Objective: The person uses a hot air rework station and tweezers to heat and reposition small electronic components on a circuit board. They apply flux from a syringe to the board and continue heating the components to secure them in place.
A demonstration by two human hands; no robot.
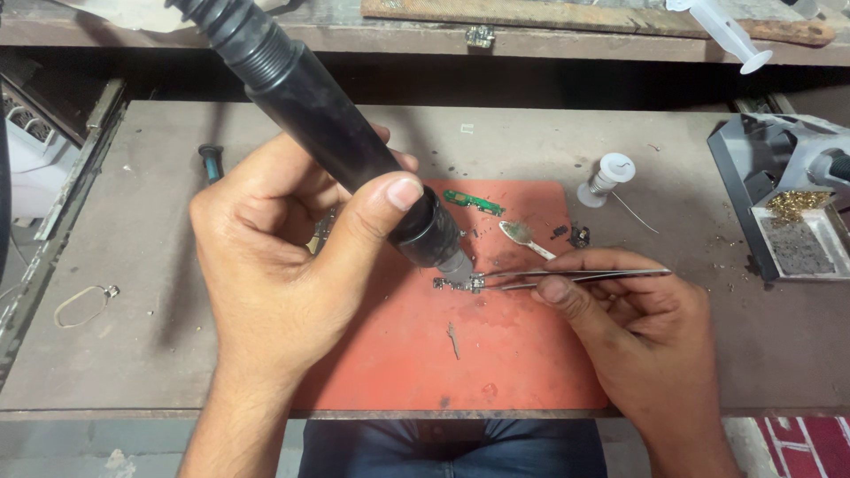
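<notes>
On the orange mat [416, 354], near its middle: small circuit board piece [459, 284], pinned flat by tweezers [575, 275] so hot air cannot shift it. Right hand [637, 327] closed round the tweezers, fingers pinching them from the mat's right edge. Left hand [274, 265] wrapped tight about black hot-air handle [328, 133], nozzle tilted down, just above the board. Green board strip [474, 203] parked toward the mat's far edge; solder spool [609, 177] beyond its far right corner.
</notes>
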